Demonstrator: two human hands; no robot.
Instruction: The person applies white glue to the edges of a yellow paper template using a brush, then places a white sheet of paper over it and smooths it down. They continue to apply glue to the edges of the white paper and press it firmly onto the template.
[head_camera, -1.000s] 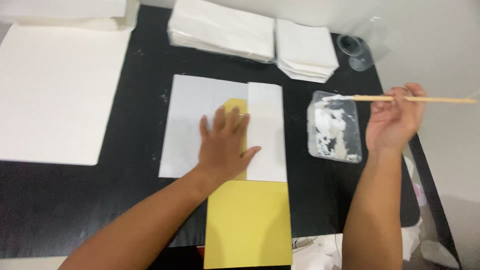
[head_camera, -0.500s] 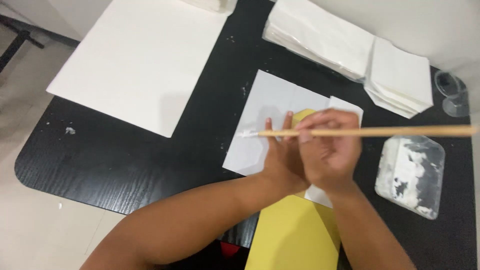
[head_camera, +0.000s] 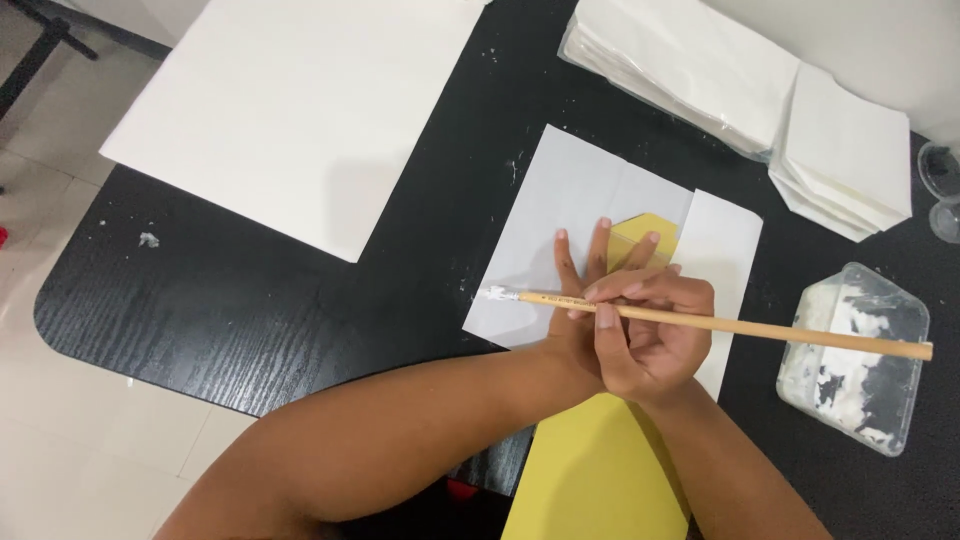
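A black counter (head_camera: 330, 300) carries the work. Beyond the hands and off to the left lies a large white sheet (head_camera: 290, 110); beyond them to the right sit stacks of folded white paper (head_camera: 760, 90). Under the hands is a partly folded white paper (head_camera: 570, 210) with a yellow card (head_camera: 600, 470) tucked into it, the card's lower end running back toward the person. The left hand (head_camera: 590, 290) lies flat and open, fingers spread, pressing paper and card down. The right hand (head_camera: 650, 340) crosses above it, closed around a wooden brush (head_camera: 720, 322), whose white-tipped end points left and meets the paper's left edge just beside the left wrist. To the right of the right hand stands a clear tray of white paste (head_camera: 850, 355). Judging by the setup, a thin, even coat along the edge, with the left hand kept firm so nothing slides, would serve best.
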